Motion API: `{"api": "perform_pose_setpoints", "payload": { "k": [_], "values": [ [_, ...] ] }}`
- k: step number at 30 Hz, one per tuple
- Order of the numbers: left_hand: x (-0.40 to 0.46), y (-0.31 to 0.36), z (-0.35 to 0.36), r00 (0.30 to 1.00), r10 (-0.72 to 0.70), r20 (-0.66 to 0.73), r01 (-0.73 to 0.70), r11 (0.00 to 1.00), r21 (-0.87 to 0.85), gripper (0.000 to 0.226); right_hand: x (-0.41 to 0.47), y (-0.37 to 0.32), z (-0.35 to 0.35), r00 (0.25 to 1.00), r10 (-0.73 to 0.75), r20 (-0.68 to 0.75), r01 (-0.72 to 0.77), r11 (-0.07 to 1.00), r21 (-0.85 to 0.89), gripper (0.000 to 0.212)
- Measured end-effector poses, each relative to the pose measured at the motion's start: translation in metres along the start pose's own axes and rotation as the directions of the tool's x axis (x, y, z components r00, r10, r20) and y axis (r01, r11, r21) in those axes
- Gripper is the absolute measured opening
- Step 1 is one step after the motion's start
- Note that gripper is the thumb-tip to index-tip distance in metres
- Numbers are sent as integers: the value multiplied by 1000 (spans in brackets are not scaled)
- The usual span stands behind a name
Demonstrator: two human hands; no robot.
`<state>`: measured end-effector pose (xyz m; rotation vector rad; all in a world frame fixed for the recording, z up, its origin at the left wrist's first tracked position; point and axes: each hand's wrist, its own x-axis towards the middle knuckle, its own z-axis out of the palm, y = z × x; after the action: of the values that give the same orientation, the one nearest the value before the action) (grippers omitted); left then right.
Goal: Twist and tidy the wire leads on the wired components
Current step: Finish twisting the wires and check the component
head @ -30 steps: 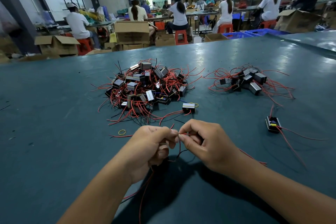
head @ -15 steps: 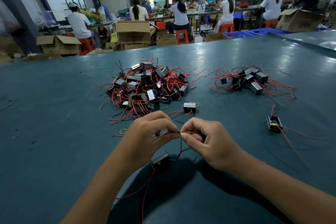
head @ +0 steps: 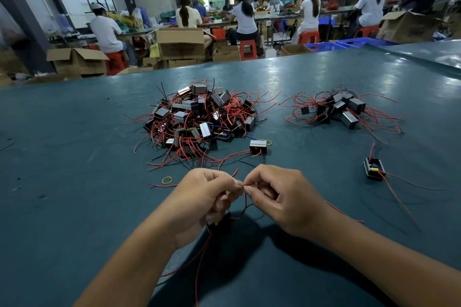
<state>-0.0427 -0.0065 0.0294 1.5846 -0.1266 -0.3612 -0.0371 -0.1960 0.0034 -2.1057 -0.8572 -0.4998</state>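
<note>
Head cam: two piles (head: pixel 199 119) (head: pixel 341 109) of black wired blocks, two loose ones (head: pixel 258 146) (head: pixel 374 168). Left hand (head: pixel 207 197) and right hand (head: pixel 279 197) both pinch one thin red wire (head: pixel 254 185).

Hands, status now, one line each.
Left hand: closed, pinching the red wire lead.
Right hand: closed, pinching the same lead.

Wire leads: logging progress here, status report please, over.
Left hand and right hand both pinching thin red wire lead. Small black wired component hanging under left hand. Nothing in the way.
</note>
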Motion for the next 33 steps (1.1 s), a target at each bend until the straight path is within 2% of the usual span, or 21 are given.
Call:
{"api": "perform_pose_setpoints", "payload": {
  "k": [2, 5, 7, 8, 10, 11, 12, 14, 21, 23, 25, 28, 30, 33],
  "values": [
    [1, -1, 1, 1000, 7, 2, -7, 1000, 11, 23, 1, 1, 0, 1000, 18, -9, -18, 1000, 25, 6],
    [2, 1, -5, 969, 234, -79, -208, 946, 249, 13, 2, 4, -1, 996, 78, -47, -73, 993, 97, 15],
    [2, 2, -12, 874, 480, -74, -376, 766, 522, 28, 2, 5, -1, 992, 116, -50, -109, 986, 124, 15],
    [2, 3, -15, 815, 580, -16, -441, 638, 632, 33, 2, 5, -1, 990, 130, -44, -123, 983, 135, 14],
    [2, 3, -19, 709, 690, 149, -529, 380, 759, 25, 1, 5, -1, 989, 148, -25, -142, 977, 161, 14],
    [3, 2, -20, 681, 703, 207, -548, 301, 781, 18, 2, 5, -1, 988, 151, -14, -146, 974, 173, 14],
    [4, 1, -20, 671, 705, 230, -554, 270, 787, 15, 1, 5, -1, 988, 152, -5, -148, 972, 183, 14],
    [6, -1, -20, 653, 719, 240, -564, 249, 787, 18, 2, 5, -1, 989, 147, 5, -145, 971, 190, 13],
    [9, -1, -18, 578, 747, 329, -568, 79, 819, 24, 2, 4, -1, 992, 124, 22, -126, 973, 193, 15],
    [8, 0, -16, 591, 734, 336, -572, 88, 815, 25, 1, 4, -1, 993, 115, 24, -117, 975, 189, 13],
    [7, -1, -14, 635, 706, 315, -582, 168, 795, 22, 0, 4, -1, 995, 96, 11, -96, 979, 179, 11],
    [3, -3, -10, 760, 618, 201, -548, 444, 709, 15, 1, 3, -2, 998, 69, -13, -66, 984, 164, 8],
    [2, -3, -7, 871, 476, 119, -447, 669, 595, 15, 1, 3, -3, 999, 50, -21, -47, 989, 139, 8],
    [2, -2, -3, 968, 249, 15, -238, 905, 353, 23, 0, 2, -3, 1000, 15, -25, -13, 997, 76, 6]
  ]
}}
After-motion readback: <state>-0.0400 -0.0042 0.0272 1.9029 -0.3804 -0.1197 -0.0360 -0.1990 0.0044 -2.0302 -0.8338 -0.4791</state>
